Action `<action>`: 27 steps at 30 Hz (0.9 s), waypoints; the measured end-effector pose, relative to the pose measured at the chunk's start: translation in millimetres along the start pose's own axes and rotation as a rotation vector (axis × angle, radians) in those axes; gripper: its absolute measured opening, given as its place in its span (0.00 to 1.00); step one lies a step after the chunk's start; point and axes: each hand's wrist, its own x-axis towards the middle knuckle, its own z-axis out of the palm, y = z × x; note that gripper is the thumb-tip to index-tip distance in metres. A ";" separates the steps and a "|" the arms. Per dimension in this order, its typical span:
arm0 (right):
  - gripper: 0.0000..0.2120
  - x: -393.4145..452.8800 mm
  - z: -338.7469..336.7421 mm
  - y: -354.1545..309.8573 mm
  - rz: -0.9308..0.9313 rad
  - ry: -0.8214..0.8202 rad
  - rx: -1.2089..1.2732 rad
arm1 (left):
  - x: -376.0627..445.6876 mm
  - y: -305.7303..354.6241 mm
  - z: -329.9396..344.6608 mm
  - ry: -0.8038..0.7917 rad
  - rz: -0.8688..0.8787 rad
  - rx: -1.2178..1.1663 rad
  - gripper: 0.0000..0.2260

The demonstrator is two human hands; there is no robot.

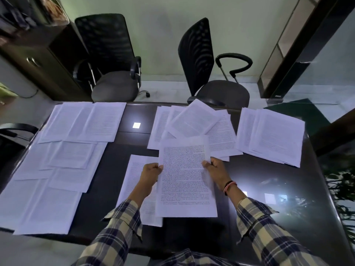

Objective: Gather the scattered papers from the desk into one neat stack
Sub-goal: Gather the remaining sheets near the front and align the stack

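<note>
**Papers spread over a dark desk, one sheaf held in both hands**

Papers (76,120) lie in loose groups across the dark glossy desk (269,189); all are white sheets covered in small dense print, too fine to read. Along the desk's left side many sheets overlap in a long spread running from the far edge to the near corner; at far centre a fan of sheets (194,120) lies at crossed angles, the top one tilted; at far right another overlapping pile (276,135) sits askew, its edges stepped. Near the middle a held sheaf (185,181) is raised above the desk, printed side up, its long edges gripped on either side; the left hand (150,175) pinches the left edge with thumb on top and fingers curled beneath; the right hand (217,169) clasps the right edge likewise, a red-and-black bracelet (229,187) on its wrist. Under the sheaf and the left forearm another printed sheet (132,177) lies flat on the desk. Both forearms wear plaid sleeves (269,231). Two black office chairs (197,60) stand beyond the far edge.
</note>
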 end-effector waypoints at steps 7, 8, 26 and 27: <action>0.10 1.0 105.2 23.0 0.161 -0.094 -0.169 | 44.4 -45.0 -95.4 -0.053 -0.101 0.237 0.09; 0.12 1.2 119.2 27.5 0.173 -0.107 -0.199 | 51.0 -49.7 -108.4 -0.060 -0.112 0.289 0.08; 0.16 17.8 195.9 49.1 0.250 0.106 -0.625 | 98.5 -77.3 -169.2 -0.063 -0.166 0.463 0.06; 0.18 19.2 196.8 48.5 0.258 0.119 -0.633 | 100.0 -77.1 -169.4 -0.062 -0.164 0.461 0.06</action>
